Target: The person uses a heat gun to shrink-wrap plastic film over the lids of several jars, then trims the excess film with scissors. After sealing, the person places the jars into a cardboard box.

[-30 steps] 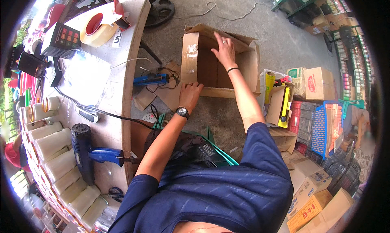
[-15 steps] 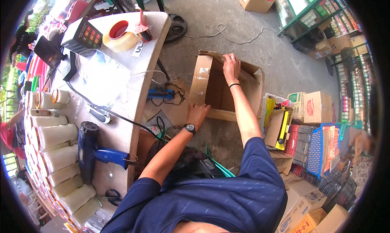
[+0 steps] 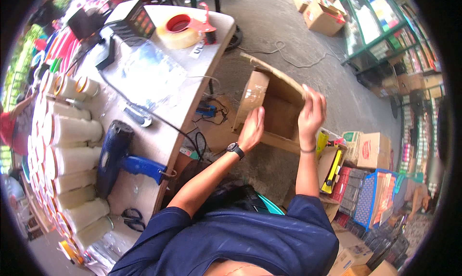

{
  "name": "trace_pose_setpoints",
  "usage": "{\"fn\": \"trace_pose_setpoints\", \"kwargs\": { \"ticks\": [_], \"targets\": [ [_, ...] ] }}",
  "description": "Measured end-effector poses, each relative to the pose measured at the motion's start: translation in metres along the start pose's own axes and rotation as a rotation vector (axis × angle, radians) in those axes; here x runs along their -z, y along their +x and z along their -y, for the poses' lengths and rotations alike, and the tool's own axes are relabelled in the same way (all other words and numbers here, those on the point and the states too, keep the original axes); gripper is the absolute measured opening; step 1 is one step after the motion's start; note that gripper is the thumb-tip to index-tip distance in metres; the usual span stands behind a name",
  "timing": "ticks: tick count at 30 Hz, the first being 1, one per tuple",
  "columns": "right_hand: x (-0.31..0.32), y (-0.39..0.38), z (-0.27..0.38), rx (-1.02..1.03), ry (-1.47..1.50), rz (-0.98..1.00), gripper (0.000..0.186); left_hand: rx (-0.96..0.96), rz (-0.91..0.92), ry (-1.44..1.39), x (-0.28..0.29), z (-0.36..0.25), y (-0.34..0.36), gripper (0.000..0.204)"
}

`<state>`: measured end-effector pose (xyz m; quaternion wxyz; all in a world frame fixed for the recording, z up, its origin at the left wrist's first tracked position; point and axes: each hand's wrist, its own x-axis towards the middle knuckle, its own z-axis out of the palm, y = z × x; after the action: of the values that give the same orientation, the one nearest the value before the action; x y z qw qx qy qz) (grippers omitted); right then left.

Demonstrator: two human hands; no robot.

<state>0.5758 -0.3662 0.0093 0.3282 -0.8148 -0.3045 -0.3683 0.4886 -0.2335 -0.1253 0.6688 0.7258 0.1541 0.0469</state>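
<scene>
A brown cardboard box [image 3: 251, 94] stands beyond the table, its opening toward me and the inside in view. My right hand [image 3: 313, 113] grips the right end of its raised far flap, slightly blurred by motion. The left hand [image 3: 252, 129], below a wristwatch, rests with its fingers stretched out along the near left edge of the box. Both arms reach forward over the floor. The box's far underside is hidden.
Left, a table [image 3: 214, 42] bears a tape dispenser [image 3: 180, 32], a blue heat gun [image 3: 118, 155], a box cutter [image 3: 137, 114], scissors [image 3: 133, 219] and stacked white rolls [image 3: 77, 131]. Cartons [image 3: 373, 151] and a blue basket [image 3: 373, 199] stand right; a cable [image 3: 298, 59] crosses the floor.
My view has shifted, moving the table rightward in it. The right hand has come from the far side to the box's right, bringing the flap along; the left hand's fingers have straightened.
</scene>
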Motion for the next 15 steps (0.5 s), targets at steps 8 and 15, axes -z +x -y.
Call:
{"fn": "trace_pose_setpoints", "kwargs": {
  "ticks": [8, 15],
  "targets": [
    [0.065, -0.015, 0.092, 0.429, 0.203, 0.013, 0.020, 0.100, -0.016, -1.330, 0.117, -0.188, -0.074, 0.070],
    [0.086, 0.006, 0.132, 0.659, 0.362, 0.522, 0.041, 0.193, -0.184, -0.935, 0.173, -0.177, -0.132, 0.038]
  ]
}}
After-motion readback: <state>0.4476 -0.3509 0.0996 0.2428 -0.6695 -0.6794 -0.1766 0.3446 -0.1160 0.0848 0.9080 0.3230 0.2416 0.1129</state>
